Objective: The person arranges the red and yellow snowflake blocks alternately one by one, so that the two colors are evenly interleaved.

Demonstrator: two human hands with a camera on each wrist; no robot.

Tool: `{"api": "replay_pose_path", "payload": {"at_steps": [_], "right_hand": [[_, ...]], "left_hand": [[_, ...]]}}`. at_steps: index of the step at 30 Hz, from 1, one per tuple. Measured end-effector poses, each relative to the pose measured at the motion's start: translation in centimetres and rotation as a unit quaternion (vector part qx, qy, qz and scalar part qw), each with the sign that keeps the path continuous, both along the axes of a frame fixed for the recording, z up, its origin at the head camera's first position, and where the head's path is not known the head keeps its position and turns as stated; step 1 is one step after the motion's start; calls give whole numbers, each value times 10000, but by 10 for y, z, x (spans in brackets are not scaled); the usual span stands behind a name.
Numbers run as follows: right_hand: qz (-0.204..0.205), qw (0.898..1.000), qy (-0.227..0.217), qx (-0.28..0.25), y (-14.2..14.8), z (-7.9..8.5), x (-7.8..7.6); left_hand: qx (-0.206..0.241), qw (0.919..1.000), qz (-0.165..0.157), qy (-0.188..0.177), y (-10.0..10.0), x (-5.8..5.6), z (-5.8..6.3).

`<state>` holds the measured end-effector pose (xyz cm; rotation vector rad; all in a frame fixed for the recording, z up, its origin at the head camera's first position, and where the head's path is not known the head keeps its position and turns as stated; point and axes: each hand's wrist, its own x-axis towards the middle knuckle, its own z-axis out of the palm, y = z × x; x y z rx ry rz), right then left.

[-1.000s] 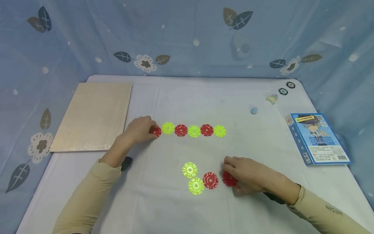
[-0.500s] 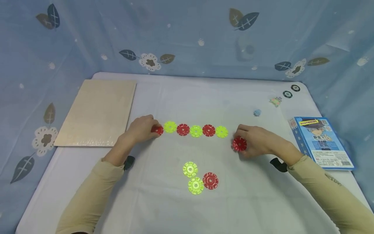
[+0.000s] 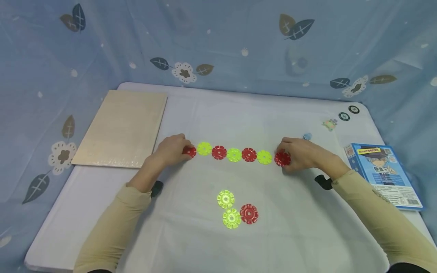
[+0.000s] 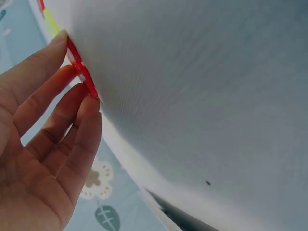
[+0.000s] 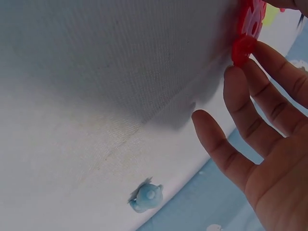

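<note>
A row of notched plastic discs, alternating red and yellow-green, crosses the middle of the white table. At its left end my left hand [image 3: 173,149] grips a red disc [image 4: 83,72] between thumb and fingers; the hand covers part of it. Beside that lies a yellow-green disc [image 3: 204,148]. My right hand [image 3: 300,153] pinches another red disc [image 3: 282,158] at the row's right end, close to a yellow-green disc [image 3: 264,157]; whether the two touch I cannot tell. Nearer the front lie two more yellow-green discs [image 3: 231,218] and a loose red disc [image 3: 249,214].
A beige board [image 3: 121,129] lies at the table's left. On the right is a blue box [image 3: 385,176] with a cartoon figure. Behind my right hand sit a small blue piece [image 5: 147,196], a green-pink piece [image 3: 329,124] and two black ringed discs [image 3: 344,116].
My right hand has carried the red disc from the front group up and back to the row's right end. My left hand keeps its grip on the leftmost disc. The head view has shifted slightly.
</note>
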<state>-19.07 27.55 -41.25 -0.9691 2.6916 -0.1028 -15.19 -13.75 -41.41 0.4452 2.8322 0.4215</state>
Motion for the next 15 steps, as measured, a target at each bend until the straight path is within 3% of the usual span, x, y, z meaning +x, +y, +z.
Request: {"api": "replay_pose_path", "payload": {"at_steps": [9, 15], "right_hand": [[-144, 9995, -250, -96, -1, -1, -4], [-183, 9996, -189, -102, -2, -2, -3]], "left_hand": [[3, 10000, -27, -81, -1, -3, 0], [4, 10000, -39, -85, -1, -3, 1]]}}
